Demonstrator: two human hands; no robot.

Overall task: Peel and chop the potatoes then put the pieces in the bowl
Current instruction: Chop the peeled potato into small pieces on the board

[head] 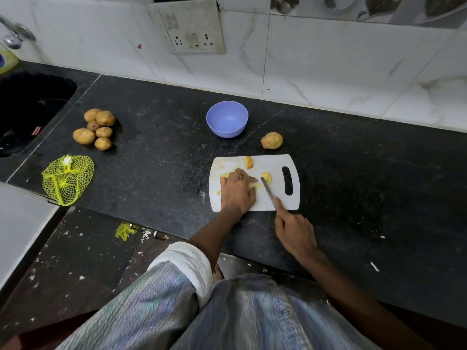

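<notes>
1. The left hand [237, 190] lies on the cutting board [275, 162], fingers curled down over a yellow potato piece [225, 175], holding it against the board.
2. The right hand [294, 232] grips a knife [268, 193], forefinger stretched along the back of the blade; the tip points toward the far edge of the board, just right of the left hand.
3. More cut pieces lie on the board: thin slices [266, 177] beside the knife tip and a chunk with skin [248, 162] near the far edge.
4. The board is white, its handle slot to the right, and rests on the black surface [156, 157] close to the near edge.
5. A purple bowl [227, 119] stands beyond the board; no pieces show in it.
6. One whole potato [272, 140] sits just past the board's far right corner.
7. A heap of six potatoes [97, 128] lies well to the left, near the sink [30, 109].
8. A yellow net bag [67, 179] lies in front of that heap.
</notes>
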